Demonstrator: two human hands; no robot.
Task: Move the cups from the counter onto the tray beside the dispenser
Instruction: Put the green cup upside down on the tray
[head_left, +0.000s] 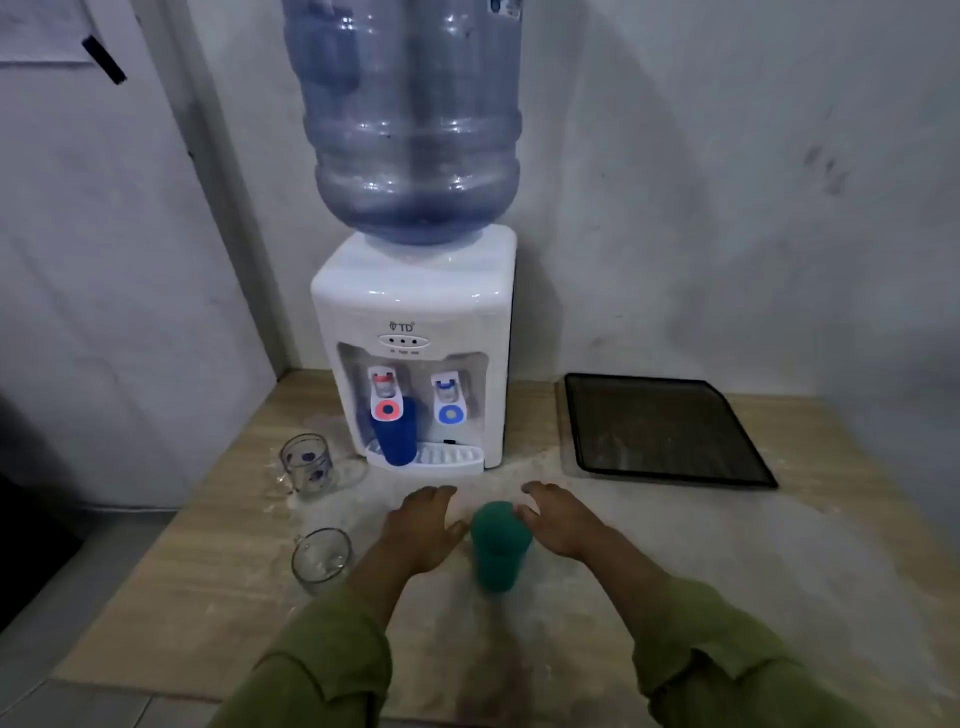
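- Green plastic cup (500, 545) upright on the wooden counter (727, 561), in front of the water dispenser (415, 332), well left of the black tray (660, 431).
- Left hand (423, 530) just beside the cup's left wall, fingers (431, 496) spread and loose, nothing gripped; contact with the cup too blurred to tell.
- Right hand (558, 519) just beside the cup's right wall, fingers (540, 491) likewise open and relaxed, nothing held.
- Both palms face inward, bracketing the cup without closing on it.
- Blue cup (395, 431) upright on the dispenser's drip grille (449, 457), under the red tap (387, 397).
- Glass mug with blue dots (306, 460) to the left of the dispenser, on a pale, worn or wet-looking patch of counter.
- Plain clear glass (322, 558) nearer, left of the left hand.
- Tray bare, lying flat to the right of the dispenser, no cup on it yet.
- Probably light and stiff, this green cup: easy to tip if knocked near the rim, tolerant of a firm squeeze.
- Best taken around the middle of the wall with one hand, thumb opposite fingers.
- Likely heavier, slicker and breakable, the two glass pieces; safer held by the mug's handle or low around the body, then set down gently.
- Contents of any cup not visible, so level carrying advised.
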